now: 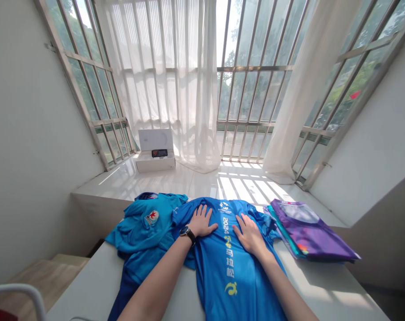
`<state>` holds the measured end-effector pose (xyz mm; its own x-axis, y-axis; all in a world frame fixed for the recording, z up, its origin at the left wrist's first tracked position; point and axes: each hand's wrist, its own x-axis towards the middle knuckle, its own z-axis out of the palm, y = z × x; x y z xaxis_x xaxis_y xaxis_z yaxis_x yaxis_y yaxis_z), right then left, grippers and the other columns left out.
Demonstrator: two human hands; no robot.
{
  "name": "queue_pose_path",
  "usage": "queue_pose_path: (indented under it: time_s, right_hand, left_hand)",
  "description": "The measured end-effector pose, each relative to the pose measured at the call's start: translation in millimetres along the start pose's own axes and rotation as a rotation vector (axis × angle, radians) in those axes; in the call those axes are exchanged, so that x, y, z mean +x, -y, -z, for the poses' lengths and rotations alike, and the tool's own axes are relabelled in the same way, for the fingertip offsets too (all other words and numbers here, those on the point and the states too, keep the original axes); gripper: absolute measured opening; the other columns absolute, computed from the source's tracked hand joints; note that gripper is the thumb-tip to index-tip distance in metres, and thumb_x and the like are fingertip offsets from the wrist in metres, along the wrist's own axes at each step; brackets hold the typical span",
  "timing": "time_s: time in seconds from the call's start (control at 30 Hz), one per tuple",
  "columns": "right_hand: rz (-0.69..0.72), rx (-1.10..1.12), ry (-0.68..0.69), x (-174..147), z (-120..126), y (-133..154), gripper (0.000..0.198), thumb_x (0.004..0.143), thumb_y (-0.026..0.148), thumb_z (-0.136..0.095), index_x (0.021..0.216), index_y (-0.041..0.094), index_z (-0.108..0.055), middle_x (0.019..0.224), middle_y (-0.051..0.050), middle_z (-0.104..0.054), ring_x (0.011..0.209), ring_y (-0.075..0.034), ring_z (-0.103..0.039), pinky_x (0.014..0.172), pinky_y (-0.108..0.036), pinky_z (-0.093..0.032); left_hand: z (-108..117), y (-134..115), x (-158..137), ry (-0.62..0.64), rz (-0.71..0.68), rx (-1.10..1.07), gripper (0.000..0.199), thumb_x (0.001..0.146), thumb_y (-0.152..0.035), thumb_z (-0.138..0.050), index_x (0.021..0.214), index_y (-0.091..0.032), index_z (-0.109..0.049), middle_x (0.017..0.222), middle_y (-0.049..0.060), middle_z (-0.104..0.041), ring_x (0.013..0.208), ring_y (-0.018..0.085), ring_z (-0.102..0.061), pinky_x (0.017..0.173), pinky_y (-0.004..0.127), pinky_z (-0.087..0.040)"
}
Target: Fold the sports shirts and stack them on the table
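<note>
A blue printed T-shirt [222, 267] lies spread on the white table, its neck end toward the window and its lower end running out of view at the bottom. My left hand [201, 221] rests flat on the shirt's left chest, fingers spread; a black-strapped watch [188, 234] is on that wrist. On the right side of the chest my right hand [250, 234] lies flat too, its fingers apart. White and yellow lettering runs down the cloth between the hands. Against the shirt's left side sits a rumpled pile of teal-blue shirts [138, 232] with a round red-star badge.
A stack of folded purple and teal garments [309, 227] lies at the table's right. Beyond the white table [85, 285], a sill [122, 183] holds an open white box [155, 164] with a dark device [159, 153]. White curtains [202, 102] hang before the barred windows.
</note>
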<state>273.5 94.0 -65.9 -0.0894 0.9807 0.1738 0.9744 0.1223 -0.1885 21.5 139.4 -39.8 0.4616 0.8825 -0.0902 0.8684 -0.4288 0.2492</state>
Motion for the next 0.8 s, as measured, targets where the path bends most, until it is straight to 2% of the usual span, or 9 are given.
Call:
queue_pose_path:
  time_s: [0.13,0.2,0.27,0.33,0.4,0.47,0.53,0.63,0.8]
  right_hand:
    - [-0.011,0.069,-0.194,8.0,4.9,-0.5,0.05,0.101,0.041,-0.034,0.129,0.012,-0.064,0.139,-0.019,-0.06,0.131,-0.032,-0.052,0.11,-0.044,-0.041]
    - [0.024,0.097,-0.267,3.6,10.7,0.1,0.044,0.101,0.038,-0.035,0.116,0.015,-0.069,0.126,-0.017,-0.066,0.12,-0.031,-0.057,0.105,-0.044,-0.044]
    - [0.06,0.124,-0.283,-6.0,16.4,0.1,0.04,0.1,0.035,-0.037,0.106,0.016,-0.071,0.116,-0.016,-0.069,0.112,-0.03,-0.06,0.101,-0.042,-0.046]
    - [0.075,0.147,-0.238,-18.6,19.4,-0.3,0.036,0.099,0.033,-0.04,0.102,0.017,-0.072,0.11,-0.014,-0.07,0.105,-0.029,-0.063,0.097,-0.04,-0.049]
    - [0.076,0.153,-0.171,-30.8,18.5,-0.7,0.034,0.098,0.033,-0.044,0.104,0.017,-0.072,0.108,-0.014,-0.071,0.102,-0.028,-0.064,0.094,-0.038,-0.05]
    - [0.067,0.139,-0.144,-39.5,14.2,-1.0,0.034,0.097,0.034,-0.047,0.11,0.017,-0.073,0.113,-0.014,-0.071,0.105,-0.029,-0.064,0.095,-0.039,-0.05]
    - [0.055,0.126,-0.16,-43.2,9.0,-1.6,0.037,0.096,0.035,-0.048,0.118,0.017,-0.071,0.121,-0.014,-0.069,0.112,-0.03,-0.062,0.098,-0.041,-0.049]
    - [0.051,0.136,-0.169,-42.7,4.1,-4.7,0.039,0.096,0.038,-0.048,0.123,0.019,-0.071,0.126,-0.014,-0.068,0.117,-0.03,-0.061,0.102,-0.041,-0.047]
    - [0.104,0.192,-0.132,-43.1,5.0,-14.0,0.043,0.096,0.043,-0.049,0.123,0.018,-0.07,0.129,-0.015,-0.067,0.121,-0.031,-0.06,0.105,-0.044,-0.048]
  left_hand:
    - [-0.7,-4.3,0.0,-0.16,-0.039,0.033,0.071,0.1,-0.054,-0.039,0.156,-0.011,-0.034,0.164,0.021,-0.027,0.154,0.036,-0.016,0.123,0.054,-0.017]
    - [-0.2,-11.8,-10.0,-0.221,-0.05,0.069,0.064,0.1,-0.042,-0.045,0.155,-0.011,-0.035,0.164,0.021,-0.026,0.153,0.038,-0.015,0.122,0.053,-0.019]
    - [3.5,-20.2,-27.9,-0.244,-0.061,0.102,0.064,0.098,-0.035,-0.051,0.155,-0.013,-0.034,0.164,0.021,-0.024,0.153,0.039,-0.016,0.121,0.053,-0.021]
    - [10.5,-26.5,-52.1,-0.236,-0.057,0.113,0.064,0.095,-0.032,-0.056,0.154,-0.015,-0.036,0.163,0.02,-0.027,0.151,0.039,-0.022,0.119,0.052,-0.027]
    - [19.4,-27.9,-77.8,-0.231,-0.044,0.109,0.055,0.095,-0.03,-0.055,0.147,-0.017,-0.043,0.153,0.019,-0.042,0.142,0.036,-0.039,0.114,0.05,-0.034]
    - [27.3,-24.0,-99.1,-0.17,-0.027,0.086,0.036,0.098,-0.03,-0.051,0.131,-0.018,-0.057,0.13,0.016,-0.061,0.12,0.031,-0.058,0.1,0.043,-0.046]
    - [31.5,-16.8,-112.8,-0.061,-0.017,0.072,0.025,0.1,-0.033,-0.047,0.11,-0.019,-0.065,0.107,0.012,-0.07,0.099,0.028,-0.067,0.086,0.037,-0.052]
    - [30.7,-6.3,-121.0,0.014,0.007,0.101,0.037,0.103,-0.039,-0.041,0.092,-0.019,-0.07,0.092,0.012,-0.074,0.086,0.028,-0.071,0.075,0.034,-0.052]
    - [29.7,-2.6,-125.8,-0.009,-0.011,0.106,0.046,0.102,-0.039,-0.039,0.083,-0.017,-0.075,0.088,0.015,-0.076,0.081,0.03,-0.073,0.069,0.034,-0.05]
